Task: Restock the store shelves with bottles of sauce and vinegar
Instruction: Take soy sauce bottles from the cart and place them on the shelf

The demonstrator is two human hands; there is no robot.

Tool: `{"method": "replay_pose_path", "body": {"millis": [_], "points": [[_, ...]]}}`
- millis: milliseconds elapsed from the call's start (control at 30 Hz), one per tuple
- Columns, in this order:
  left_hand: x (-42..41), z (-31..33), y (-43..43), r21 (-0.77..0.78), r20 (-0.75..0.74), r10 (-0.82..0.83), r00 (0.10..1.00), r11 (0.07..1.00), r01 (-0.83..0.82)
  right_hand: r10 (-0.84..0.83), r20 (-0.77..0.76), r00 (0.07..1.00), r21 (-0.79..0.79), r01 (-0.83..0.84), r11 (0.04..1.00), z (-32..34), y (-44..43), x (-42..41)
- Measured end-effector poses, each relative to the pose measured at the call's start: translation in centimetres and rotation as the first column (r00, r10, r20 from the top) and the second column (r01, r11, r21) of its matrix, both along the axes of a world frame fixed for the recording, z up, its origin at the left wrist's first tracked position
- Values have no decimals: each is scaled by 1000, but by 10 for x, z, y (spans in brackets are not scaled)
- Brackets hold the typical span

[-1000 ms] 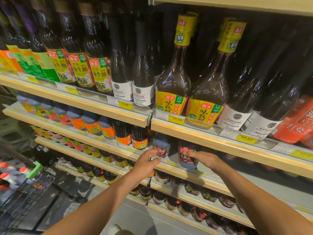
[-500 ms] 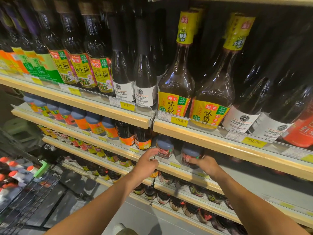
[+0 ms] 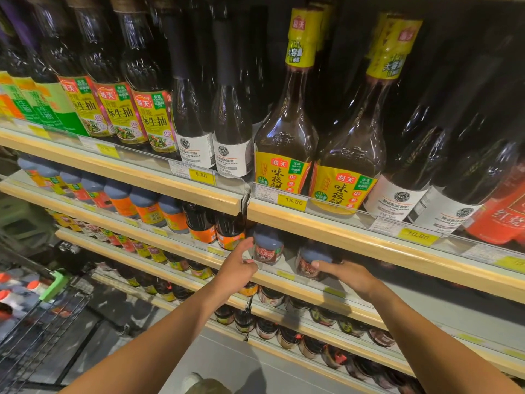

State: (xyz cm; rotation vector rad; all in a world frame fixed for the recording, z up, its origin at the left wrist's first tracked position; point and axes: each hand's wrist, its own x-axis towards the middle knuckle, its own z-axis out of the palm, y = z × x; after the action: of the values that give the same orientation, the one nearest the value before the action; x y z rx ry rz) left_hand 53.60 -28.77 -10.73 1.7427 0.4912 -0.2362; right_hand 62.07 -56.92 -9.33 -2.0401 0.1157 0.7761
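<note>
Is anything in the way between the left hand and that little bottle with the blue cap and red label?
Nothing visible is. The left hand is open just left of the blue-capped bottle, with only a small gap of air between them. The right hand already grips the next bottle on the same shelf.

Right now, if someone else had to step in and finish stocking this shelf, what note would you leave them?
Left hand: open, fingers loosely curled beside the left blue-capped bottle, not gripping it.
Right hand: fingers round the right blue-capped bottle, at the front of the second shelf.
Done: both bottles stand on that shelf, just right of the orange-labelled row.
Left: straighten these two, then fetch more from the wire cart at lower left; the shelf stretch to the right looks unfilled.
</note>
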Motion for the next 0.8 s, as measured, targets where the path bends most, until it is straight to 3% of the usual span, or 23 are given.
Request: {"method": "replay_pose_path", "body": {"millis": [167,800], "points": [[3,0,0,-11,47,-25,999,1000,25,-112,-43,993,84,115,990,-9,-5,1],[2,2,7,33,31,-107,994,994,106,-33,-40,999,140,38,989,-11,32,5]]}}
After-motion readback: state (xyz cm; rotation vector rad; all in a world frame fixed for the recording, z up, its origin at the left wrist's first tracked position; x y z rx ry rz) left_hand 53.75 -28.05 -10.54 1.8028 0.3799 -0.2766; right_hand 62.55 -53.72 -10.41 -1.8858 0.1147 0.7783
